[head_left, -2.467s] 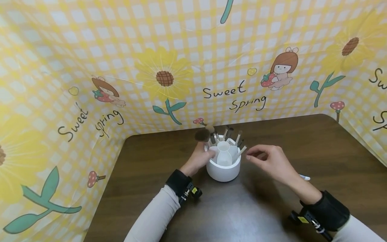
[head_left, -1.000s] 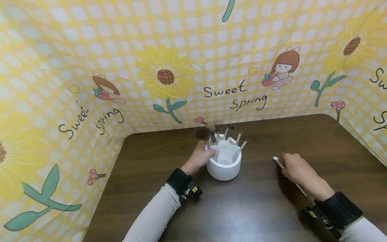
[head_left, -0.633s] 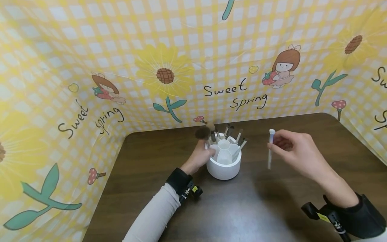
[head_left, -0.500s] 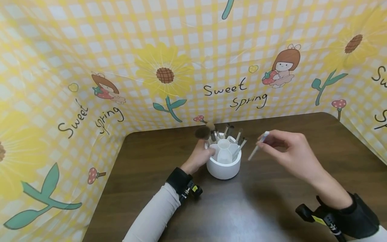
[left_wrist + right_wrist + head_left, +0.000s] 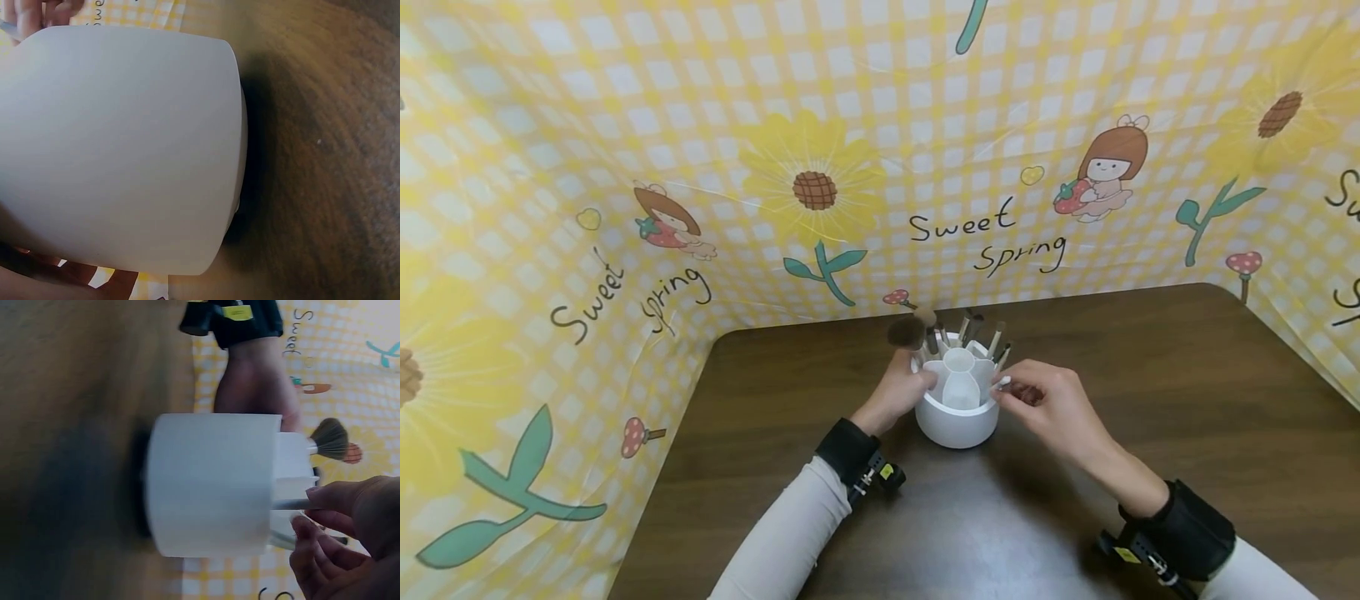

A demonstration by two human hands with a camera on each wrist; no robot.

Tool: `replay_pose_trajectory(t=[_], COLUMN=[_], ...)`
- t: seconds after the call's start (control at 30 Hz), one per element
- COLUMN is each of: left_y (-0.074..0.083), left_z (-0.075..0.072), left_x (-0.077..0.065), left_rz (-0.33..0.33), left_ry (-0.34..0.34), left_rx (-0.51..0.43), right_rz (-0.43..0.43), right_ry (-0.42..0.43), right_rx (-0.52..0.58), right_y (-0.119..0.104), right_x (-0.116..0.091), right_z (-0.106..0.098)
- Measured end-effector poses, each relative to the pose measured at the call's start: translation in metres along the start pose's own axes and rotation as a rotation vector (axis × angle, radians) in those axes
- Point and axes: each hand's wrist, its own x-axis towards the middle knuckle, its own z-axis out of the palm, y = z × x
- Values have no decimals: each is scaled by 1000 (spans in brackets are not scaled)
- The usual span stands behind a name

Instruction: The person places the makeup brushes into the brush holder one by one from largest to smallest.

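Note:
A round white brush holder [image 5: 957,427] with inner compartments stands on the wooden table, several makeup brushes leaning out around its back and right. My left hand [image 5: 891,392] grips its left side, thumb over the rim and fingers along the outer wall [image 5: 125,150]. At the right rim, my right hand [image 5: 1060,408] pinches a slim makeup brush [image 5: 294,504] with a small white tip [image 5: 1003,381]. In the right wrist view the lower end of its handle is inside the holder, hidden behind the wall. A big dark fluffy brush [image 5: 906,332] rises beside my left hand.
The brown tabletop [image 5: 760,467] extends to both sides and in front of the holder. Behind it hangs a yellow checked cloth [image 5: 865,275] with flowers and lettering, close to the table's back edge. Other slim brushes [image 5: 996,340] stick up near my right fingers.
My right hand went right, picked up the slim brush from the table, turned it upright and brought it left to the holder's right rim. My left hand stayed on the holder.

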Motion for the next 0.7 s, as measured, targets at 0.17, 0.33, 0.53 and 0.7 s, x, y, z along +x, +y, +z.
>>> replay_pose_trajectory(t=[0.17,0.33,0.53,0.7], left_y=[2,3,3,12], left_z=[0,-1,-5,-18], left_x=[0,-2,-5,-12], left_rz=[5,-15,-52,-8], left_ry=[7,3,-12,-78], left_rx=[1,-2,-50,-71], right_rz=[34,48,71,78], right_ry=[-6,-43,-32,-18], right_rx=[-40,-51,-92,-145], right_y=[3,1,2,5], right_x=[-2,-3,-4,-6], right_z=[0,-11,-33,-46])
